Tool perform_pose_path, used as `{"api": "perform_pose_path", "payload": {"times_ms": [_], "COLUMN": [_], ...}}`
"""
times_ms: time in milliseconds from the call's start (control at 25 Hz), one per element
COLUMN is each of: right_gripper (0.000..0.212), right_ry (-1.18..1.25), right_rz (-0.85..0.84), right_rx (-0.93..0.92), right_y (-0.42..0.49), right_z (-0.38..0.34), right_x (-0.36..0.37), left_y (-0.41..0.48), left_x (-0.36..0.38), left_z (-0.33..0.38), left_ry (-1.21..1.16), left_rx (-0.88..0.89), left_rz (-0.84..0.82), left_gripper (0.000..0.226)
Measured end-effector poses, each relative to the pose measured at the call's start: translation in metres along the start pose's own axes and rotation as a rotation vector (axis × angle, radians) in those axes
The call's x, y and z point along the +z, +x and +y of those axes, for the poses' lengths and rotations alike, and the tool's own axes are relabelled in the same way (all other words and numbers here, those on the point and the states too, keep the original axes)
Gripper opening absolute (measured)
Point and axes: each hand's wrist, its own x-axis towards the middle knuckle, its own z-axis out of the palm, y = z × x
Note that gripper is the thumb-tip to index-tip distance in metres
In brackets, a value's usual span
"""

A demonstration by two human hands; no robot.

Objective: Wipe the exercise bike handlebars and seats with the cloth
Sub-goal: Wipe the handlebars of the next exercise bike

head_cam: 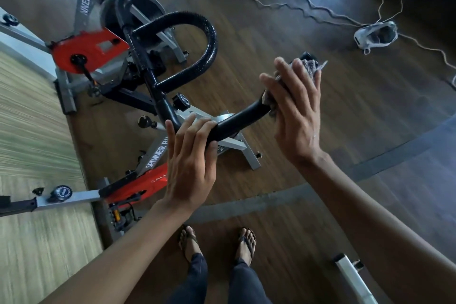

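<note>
The black padded handlebar (237, 121) of the near exercise bike runs across the middle of the head view, with its looped centre bar (209, 42) behind. My left hand (190, 163) grips the near bar section, fingers curled over it. My right hand (296, 108) wraps a grey patterned cloth (309, 68) round the handlebar's right end, and the cloth sticks out past the fingertips. The seat is out of view.
A second spinner bike (88, 49) with a red flywheel cover stands at the back left. White cords (291, 7) and a white device (375, 34) lie on the dark wood floor to the right. My sandalled feet (217, 242) are below. A grey metal frame (352, 276) sits at the lower right.
</note>
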Motion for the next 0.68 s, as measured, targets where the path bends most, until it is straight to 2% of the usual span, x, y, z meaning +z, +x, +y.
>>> {"api": "perform_pose_path", "payload": {"times_ms": [160, 280, 440, 480, 560, 680], "right_gripper": [0.037, 0.032, 0.047, 0.044, 0.033, 0.04], "right_ry": [-0.059, 0.019, -0.022, -0.021, 0.001, -0.04], "right_rz": [-0.098, -0.046, -0.108, -0.09, -0.015, -0.059], "right_rx": [-0.083, 0.049, -0.037, -0.043, 0.017, 0.081], "right_y": [-0.005, -0.001, 0.002, 0.007, 0.015, 0.005], "right_z": [0.004, 0.003, 0.007, 0.013, 0.015, -0.007], "right_x": [-0.003, 0.0, -0.003, -0.006, -0.008, 0.002], "left_y": [0.0, -0.001, 0.0, 0.001, 0.001, 0.001], "left_x": [0.004, 0.006, 0.006, 0.006, 0.006, 0.006], "left_z": [0.004, 0.003, 0.005, 0.005, 0.005, 0.005], "left_ry": [0.033, 0.068, 0.087, 0.083, 0.082, 0.08], "left_rx": [0.017, 0.015, 0.013, 0.009, 0.009, 0.017], "left_rz": [-0.008, -0.001, -0.009, -0.011, -0.011, -0.009], "left_gripper": [0.037, 0.039, 0.041, 0.04, 0.04, 0.04]}}
